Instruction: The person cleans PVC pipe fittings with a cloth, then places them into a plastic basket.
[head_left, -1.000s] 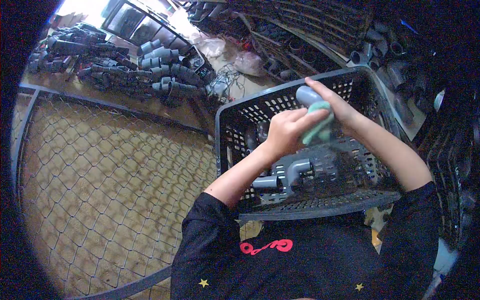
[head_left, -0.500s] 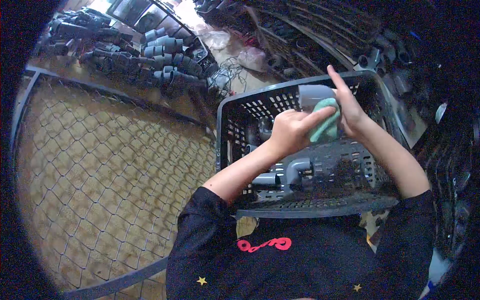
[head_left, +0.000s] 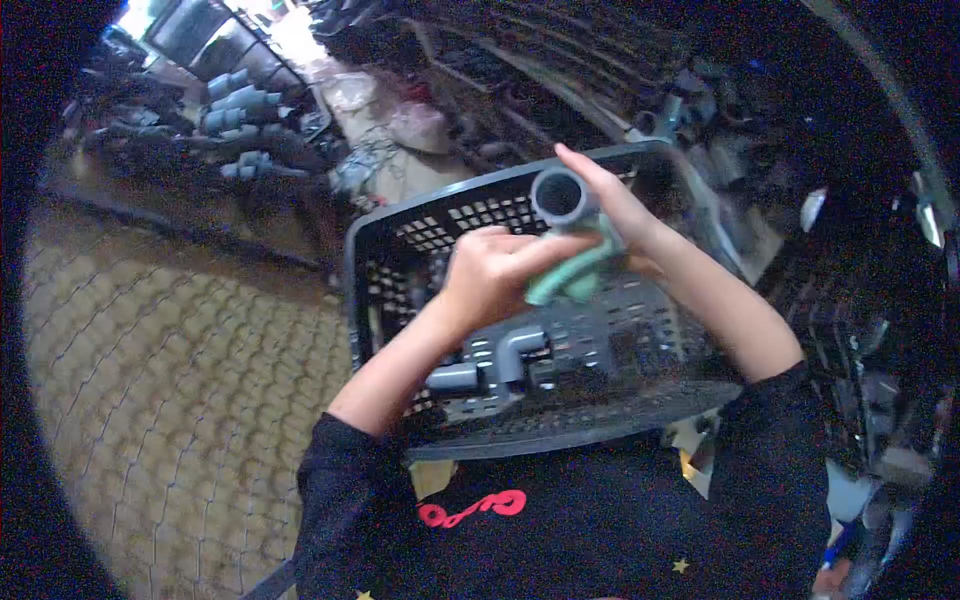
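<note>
A grey pipe fitting (head_left: 562, 197) is held above the black crate (head_left: 480, 440), its round open end facing the camera. My left hand (head_left: 505, 265) is closed on a green cloth (head_left: 572, 277) just below the fitting, its index finger stretched along the cloth. My right hand (head_left: 615, 205) lies against the right side of the fitting, thumb pointing up, its other fingers partly hidden behind the fitting and cloth. Inside the crate, beneath my hands, lie a grey elbow pipe (head_left: 518, 352) and a short straight grey pipe (head_left: 453, 377).
Wire mesh (head_left: 180, 400) in a metal frame spreads at the left. Several grey fittings (head_left: 240, 105) are piled at the upper left. Plastic bags (head_left: 418, 127) lie beyond the crate. Dark stacked items (head_left: 840, 340) stand at the right.
The view has swung, so the crate appears farther left. The fitting has turned from side-on to show its open end, and the cloth now hangs lower and more sideways.
</note>
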